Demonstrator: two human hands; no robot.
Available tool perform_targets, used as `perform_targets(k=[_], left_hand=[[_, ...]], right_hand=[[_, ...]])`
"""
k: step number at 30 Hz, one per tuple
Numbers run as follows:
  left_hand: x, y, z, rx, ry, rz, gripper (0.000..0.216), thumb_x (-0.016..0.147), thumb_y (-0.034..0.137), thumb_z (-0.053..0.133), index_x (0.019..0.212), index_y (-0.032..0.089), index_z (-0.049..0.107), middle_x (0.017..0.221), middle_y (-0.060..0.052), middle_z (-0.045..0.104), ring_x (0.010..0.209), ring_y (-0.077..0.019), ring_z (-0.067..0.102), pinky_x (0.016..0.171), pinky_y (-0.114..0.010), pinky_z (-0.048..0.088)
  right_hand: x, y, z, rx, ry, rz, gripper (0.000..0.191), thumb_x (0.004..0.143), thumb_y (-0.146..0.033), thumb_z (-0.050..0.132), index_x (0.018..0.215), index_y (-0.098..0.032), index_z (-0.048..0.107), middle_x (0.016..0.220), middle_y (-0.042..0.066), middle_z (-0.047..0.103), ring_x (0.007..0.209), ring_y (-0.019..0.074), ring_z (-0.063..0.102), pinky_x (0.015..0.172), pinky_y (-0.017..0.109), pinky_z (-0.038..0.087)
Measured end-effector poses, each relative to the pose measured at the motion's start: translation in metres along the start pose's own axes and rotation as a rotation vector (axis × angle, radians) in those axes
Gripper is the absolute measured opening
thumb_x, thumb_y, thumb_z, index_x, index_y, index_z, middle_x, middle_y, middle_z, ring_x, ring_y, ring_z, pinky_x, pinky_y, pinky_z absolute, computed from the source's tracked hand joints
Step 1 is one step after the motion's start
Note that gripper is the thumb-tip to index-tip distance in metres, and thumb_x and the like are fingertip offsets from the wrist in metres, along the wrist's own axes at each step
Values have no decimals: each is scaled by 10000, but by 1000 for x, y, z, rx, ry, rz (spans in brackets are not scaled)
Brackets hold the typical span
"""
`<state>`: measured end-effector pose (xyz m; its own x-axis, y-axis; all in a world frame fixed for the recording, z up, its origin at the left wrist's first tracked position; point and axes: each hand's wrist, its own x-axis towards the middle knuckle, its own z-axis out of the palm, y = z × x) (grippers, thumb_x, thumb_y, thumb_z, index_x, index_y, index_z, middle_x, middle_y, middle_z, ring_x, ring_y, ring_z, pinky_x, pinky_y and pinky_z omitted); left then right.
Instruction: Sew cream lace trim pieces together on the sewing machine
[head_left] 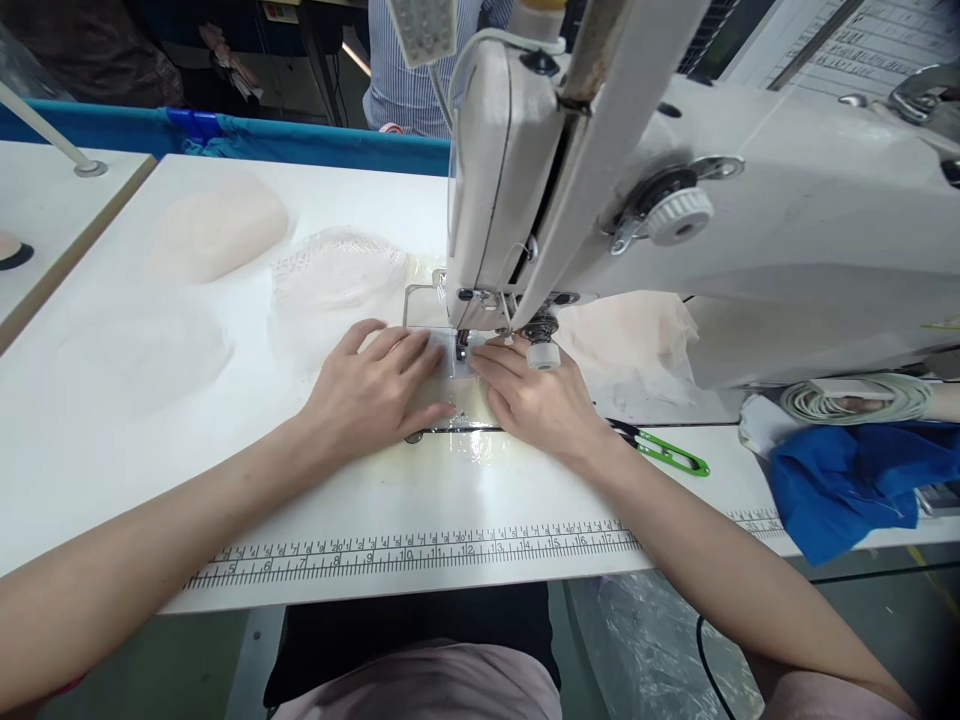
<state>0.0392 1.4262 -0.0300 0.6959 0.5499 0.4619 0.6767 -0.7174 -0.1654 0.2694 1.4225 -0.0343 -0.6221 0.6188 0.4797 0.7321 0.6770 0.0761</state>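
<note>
Both hands lie at the needle area of a white sewing machine (pixel 495 180), one on each side of its presser foot (pixel 462 345). My left hand (pixel 379 385) rests flat to the left of the foot, fingers stretched forward and thumb apart. My right hand (pixel 536 395) is to the right, its fingers extended towards the foot and partly hidden by the machine head. Thin, pale see-through material shows between the fingertips; its outline is hard to make out. Just left of the machine lies a sheer white lace piece (pixel 341 265).
A pale pink moulded cup (pixel 221 225) and a faint white piece (pixel 146 355) lie at left. Pale fabric (pixel 630 335) sits under the machine arm. Green thread snips (pixel 671 453), blue cloth (pixel 844 485) and coiled cord (pixel 855 398) are at right. A ruler strip (pixel 420 550) runs along the front edge.
</note>
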Motion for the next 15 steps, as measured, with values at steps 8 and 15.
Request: perform_targets(k=[8, 15], left_hand=[[5, -2, -6, -116, 84, 30, 189, 948, 217, 516, 1071, 199, 658, 1103, -48, 733, 1014, -210, 681, 915, -407, 463], [4, -3, -10, -202, 138, 96, 213, 895, 187, 526, 1043, 187, 679, 999, -43, 754, 854, -197, 705, 828, -394, 488]], right_hand=[[1, -15, -11, 135, -70, -45, 373, 876, -23, 438, 1146, -135, 670, 1179, 86, 704, 909, 182, 666, 716, 322, 505], [-1, -21, -14, 71, -32, -32, 341, 855, 24, 407, 933, -140, 695, 1009, 61, 731, 875, 170, 661, 640, 290, 490]])
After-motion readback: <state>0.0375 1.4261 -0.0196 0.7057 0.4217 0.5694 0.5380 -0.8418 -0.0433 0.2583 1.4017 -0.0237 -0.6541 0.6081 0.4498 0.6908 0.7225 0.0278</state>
